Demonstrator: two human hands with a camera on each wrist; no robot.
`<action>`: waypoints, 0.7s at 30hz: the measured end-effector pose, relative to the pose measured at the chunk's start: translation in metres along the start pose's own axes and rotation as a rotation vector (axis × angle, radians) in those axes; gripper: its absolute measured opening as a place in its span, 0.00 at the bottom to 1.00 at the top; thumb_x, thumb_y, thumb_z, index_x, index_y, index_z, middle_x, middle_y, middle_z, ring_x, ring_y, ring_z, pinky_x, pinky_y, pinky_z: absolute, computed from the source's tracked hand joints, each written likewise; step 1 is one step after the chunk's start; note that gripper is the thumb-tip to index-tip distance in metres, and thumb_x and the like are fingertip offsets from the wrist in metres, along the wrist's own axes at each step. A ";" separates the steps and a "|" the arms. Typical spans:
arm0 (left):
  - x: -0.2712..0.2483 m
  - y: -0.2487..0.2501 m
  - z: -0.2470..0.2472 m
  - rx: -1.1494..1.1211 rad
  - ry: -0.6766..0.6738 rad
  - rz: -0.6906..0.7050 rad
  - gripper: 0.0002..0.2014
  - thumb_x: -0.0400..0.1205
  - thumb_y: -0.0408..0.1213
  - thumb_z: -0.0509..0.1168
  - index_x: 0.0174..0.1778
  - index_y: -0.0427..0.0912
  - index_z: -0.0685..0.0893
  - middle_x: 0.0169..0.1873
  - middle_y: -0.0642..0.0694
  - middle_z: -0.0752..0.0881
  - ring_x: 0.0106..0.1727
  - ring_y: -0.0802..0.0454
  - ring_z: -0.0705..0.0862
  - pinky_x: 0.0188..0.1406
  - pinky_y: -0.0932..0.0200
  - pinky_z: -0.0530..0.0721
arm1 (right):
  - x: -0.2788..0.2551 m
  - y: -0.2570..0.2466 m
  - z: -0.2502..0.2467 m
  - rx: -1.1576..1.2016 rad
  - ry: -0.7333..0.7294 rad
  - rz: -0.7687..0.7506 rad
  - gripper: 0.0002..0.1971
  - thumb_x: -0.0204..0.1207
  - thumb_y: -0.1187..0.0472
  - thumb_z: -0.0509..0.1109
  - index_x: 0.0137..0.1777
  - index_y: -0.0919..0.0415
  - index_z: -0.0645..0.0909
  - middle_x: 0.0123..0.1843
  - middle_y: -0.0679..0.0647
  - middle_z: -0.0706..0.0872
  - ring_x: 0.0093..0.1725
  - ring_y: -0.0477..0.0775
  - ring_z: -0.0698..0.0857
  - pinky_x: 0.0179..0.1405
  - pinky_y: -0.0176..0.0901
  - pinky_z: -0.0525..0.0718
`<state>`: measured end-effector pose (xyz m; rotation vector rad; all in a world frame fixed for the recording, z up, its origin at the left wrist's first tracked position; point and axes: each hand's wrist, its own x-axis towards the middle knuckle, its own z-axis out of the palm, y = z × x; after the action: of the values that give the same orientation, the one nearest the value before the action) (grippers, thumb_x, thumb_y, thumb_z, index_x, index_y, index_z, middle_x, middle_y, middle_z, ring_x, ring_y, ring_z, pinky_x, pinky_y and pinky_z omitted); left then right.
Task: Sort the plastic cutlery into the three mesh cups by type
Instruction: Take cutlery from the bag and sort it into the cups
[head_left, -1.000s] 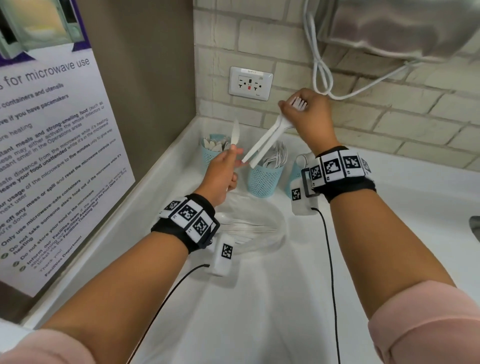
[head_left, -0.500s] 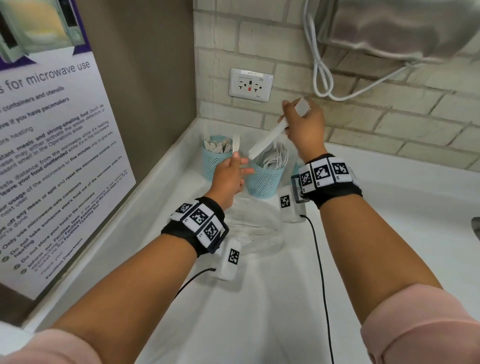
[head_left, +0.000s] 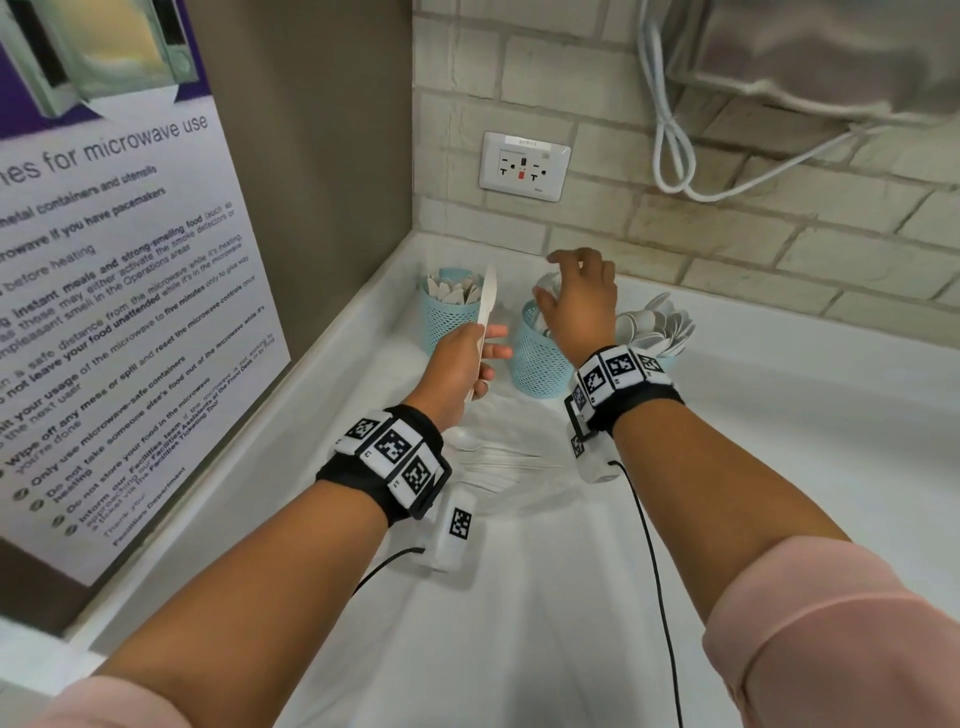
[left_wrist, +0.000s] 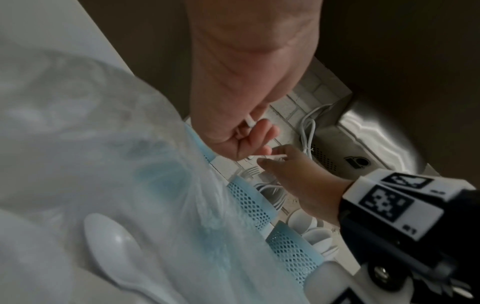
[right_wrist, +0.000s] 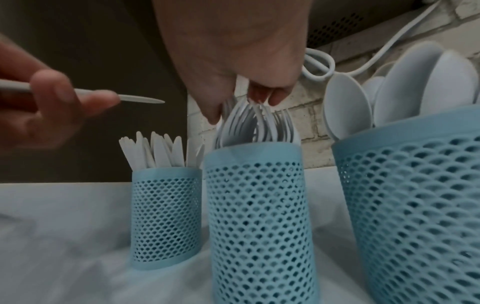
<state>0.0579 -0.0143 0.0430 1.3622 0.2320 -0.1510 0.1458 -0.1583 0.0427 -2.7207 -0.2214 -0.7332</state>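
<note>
Pinching one white knife (head_left: 487, 312) upright, the left hand (head_left: 457, 371) hovers beside the knife cup (head_left: 451, 312) in the counter's (head_left: 519, 623) back left corner. The right hand (head_left: 579, 306), fingers loosely spread, sits over the fork cup (head_left: 540, 358), touching fork tips; half a second ago it held forks aloft. Three mesh cups line the back edge, the spoon cup (right_wrist: 415, 205) rightmost. One spoon (left_wrist: 111, 246) lies by a plastic bag (head_left: 519, 467).

Shared office kitchenette: microwave-use poster (head_left: 119, 291), wall socket (head_left: 523, 166), brick backsplash (head_left: 779, 228), white counter (head_left: 545, 623).
</note>
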 end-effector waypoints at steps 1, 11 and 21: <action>0.000 0.000 -0.001 0.000 0.003 -0.003 0.16 0.86 0.37 0.47 0.57 0.41 0.80 0.36 0.48 0.82 0.24 0.58 0.68 0.18 0.69 0.64 | -0.001 -0.002 0.001 -0.034 -0.032 -0.033 0.21 0.80 0.53 0.63 0.72 0.56 0.73 0.73 0.58 0.73 0.70 0.64 0.68 0.64 0.56 0.71; -0.001 -0.007 -0.004 0.068 -0.006 0.065 0.13 0.88 0.39 0.50 0.59 0.44 0.80 0.38 0.49 0.80 0.30 0.57 0.72 0.22 0.68 0.69 | 0.010 -0.021 -0.026 0.193 -0.142 0.006 0.27 0.82 0.39 0.54 0.77 0.49 0.67 0.76 0.50 0.73 0.76 0.56 0.61 0.71 0.52 0.60; 0.001 0.003 -0.014 0.133 0.165 0.177 0.13 0.87 0.40 0.52 0.43 0.42 0.79 0.35 0.45 0.80 0.37 0.51 0.78 0.40 0.58 0.80 | 0.028 -0.047 -0.054 0.804 -0.110 0.116 0.09 0.80 0.64 0.66 0.59 0.59 0.77 0.33 0.49 0.84 0.22 0.41 0.79 0.23 0.33 0.79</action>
<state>0.0582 0.0003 0.0428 1.5216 0.2411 0.0960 0.1345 -0.1302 0.1133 -1.9822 -0.3007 -0.3465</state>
